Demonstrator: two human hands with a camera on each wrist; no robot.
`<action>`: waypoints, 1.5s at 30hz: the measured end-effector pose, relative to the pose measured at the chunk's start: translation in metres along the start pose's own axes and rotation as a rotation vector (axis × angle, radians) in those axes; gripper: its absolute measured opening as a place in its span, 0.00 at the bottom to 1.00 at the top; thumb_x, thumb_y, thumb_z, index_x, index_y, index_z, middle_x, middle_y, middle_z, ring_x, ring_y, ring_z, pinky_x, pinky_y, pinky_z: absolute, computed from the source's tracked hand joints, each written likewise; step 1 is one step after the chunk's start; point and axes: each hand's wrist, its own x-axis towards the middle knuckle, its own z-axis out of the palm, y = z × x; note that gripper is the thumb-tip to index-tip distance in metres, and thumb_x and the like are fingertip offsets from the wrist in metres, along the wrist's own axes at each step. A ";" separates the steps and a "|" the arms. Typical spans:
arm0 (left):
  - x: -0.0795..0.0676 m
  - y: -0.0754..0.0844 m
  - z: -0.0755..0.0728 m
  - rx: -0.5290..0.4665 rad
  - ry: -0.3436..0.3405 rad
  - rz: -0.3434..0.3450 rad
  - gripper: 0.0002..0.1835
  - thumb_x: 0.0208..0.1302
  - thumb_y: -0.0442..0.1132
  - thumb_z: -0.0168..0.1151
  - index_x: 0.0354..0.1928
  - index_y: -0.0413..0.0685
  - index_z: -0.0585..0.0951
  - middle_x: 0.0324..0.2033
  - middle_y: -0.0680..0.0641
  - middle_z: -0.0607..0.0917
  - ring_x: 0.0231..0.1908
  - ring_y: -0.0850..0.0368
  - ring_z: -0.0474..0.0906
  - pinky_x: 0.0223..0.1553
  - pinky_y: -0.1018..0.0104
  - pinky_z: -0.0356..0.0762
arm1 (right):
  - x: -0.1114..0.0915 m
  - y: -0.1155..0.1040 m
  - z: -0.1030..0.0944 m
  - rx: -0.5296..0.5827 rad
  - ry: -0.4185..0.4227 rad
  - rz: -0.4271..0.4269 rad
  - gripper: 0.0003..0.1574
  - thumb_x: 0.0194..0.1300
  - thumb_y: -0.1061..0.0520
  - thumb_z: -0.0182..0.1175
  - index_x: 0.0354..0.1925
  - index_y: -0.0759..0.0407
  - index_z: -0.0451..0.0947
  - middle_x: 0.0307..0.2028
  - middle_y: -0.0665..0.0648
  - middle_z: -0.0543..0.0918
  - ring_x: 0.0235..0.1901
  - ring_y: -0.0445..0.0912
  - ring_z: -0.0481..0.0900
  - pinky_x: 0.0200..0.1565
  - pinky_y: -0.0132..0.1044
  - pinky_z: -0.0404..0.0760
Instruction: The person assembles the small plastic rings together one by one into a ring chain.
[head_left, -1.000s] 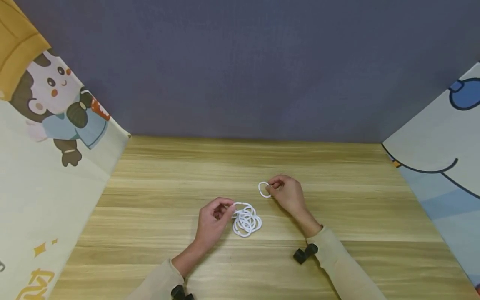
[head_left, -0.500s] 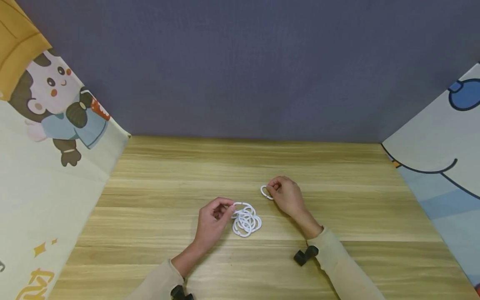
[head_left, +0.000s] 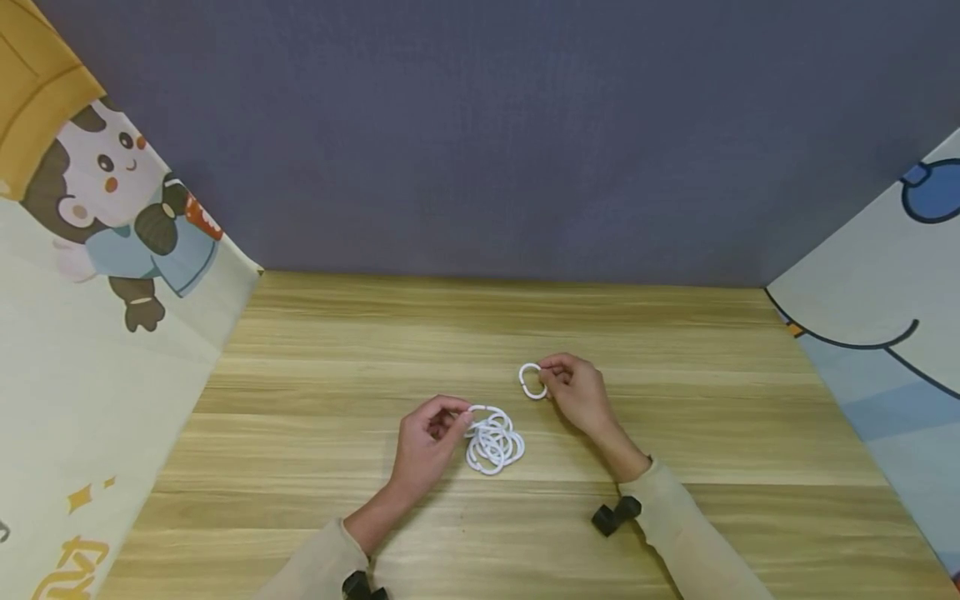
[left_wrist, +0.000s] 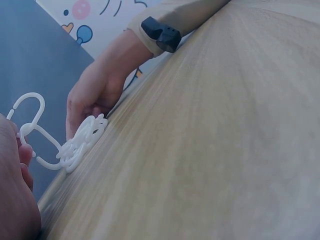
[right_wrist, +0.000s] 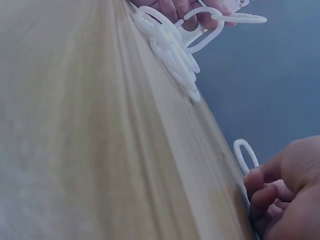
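Between thumb and forefinger, my left hand (head_left: 426, 437) pinches the edge of a white plastic ring (head_left: 489, 407) with a small gap in it. That ring is raised and linked to others, which run down into a heap of white rings (head_left: 493, 450) on the wooden table. My right hand (head_left: 579, 390) is a little farther back and to the right. Its thumb and forefinger pinch a single white split ring (head_left: 522, 377), apart from the heap. In the right wrist view the single ring (right_wrist: 240, 150) stands up from the fingertips, partly hidden by them.
The wooden table (head_left: 337, 350) runs back to a dark blue-grey panel (head_left: 480, 150). Printed cartoon panels flank it on the left (head_left: 172, 275) and right (head_left: 885, 283). Black wrist cameras sit on the left sleeve (head_left: 360, 585) and right sleeve (head_left: 617, 515).
My right fingers have turned the single ring: half a second ago it was more covered by them, now more of its loop shows. My left hand and the heap have hardly moved.
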 end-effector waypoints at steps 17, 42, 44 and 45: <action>-0.001 0.002 0.000 0.012 0.003 -0.028 0.03 0.70 0.26 0.74 0.43 0.36 0.90 0.29 0.42 0.88 0.28 0.66 0.79 0.29 0.77 0.76 | -0.013 -0.016 -0.002 0.300 0.004 0.175 0.08 0.78 0.68 0.60 0.44 0.75 0.83 0.22 0.52 0.81 0.19 0.39 0.76 0.20 0.28 0.74; -0.001 0.001 0.001 -0.010 -0.022 -0.009 0.04 0.69 0.25 0.74 0.43 0.36 0.90 0.30 0.41 0.88 0.28 0.67 0.79 0.28 0.78 0.75 | -0.047 -0.053 0.006 0.379 -0.236 0.085 0.11 0.75 0.69 0.57 0.40 0.82 0.76 0.18 0.50 0.78 0.12 0.36 0.67 0.16 0.27 0.65; -0.001 0.000 0.000 -0.011 -0.030 0.000 0.04 0.69 0.25 0.74 0.43 0.36 0.90 0.31 0.41 0.88 0.28 0.67 0.79 0.28 0.78 0.75 | -0.047 -0.053 0.009 0.370 -0.240 0.084 0.10 0.75 0.69 0.57 0.39 0.80 0.77 0.19 0.51 0.78 0.13 0.36 0.67 0.16 0.27 0.65; -0.001 0.000 0.000 -0.011 -0.033 0.005 0.04 0.69 0.25 0.74 0.43 0.36 0.90 0.31 0.41 0.88 0.28 0.67 0.78 0.28 0.78 0.75 | -0.047 -0.053 0.010 0.364 -0.241 0.084 0.10 0.75 0.68 0.58 0.39 0.80 0.77 0.19 0.51 0.78 0.13 0.37 0.67 0.17 0.27 0.65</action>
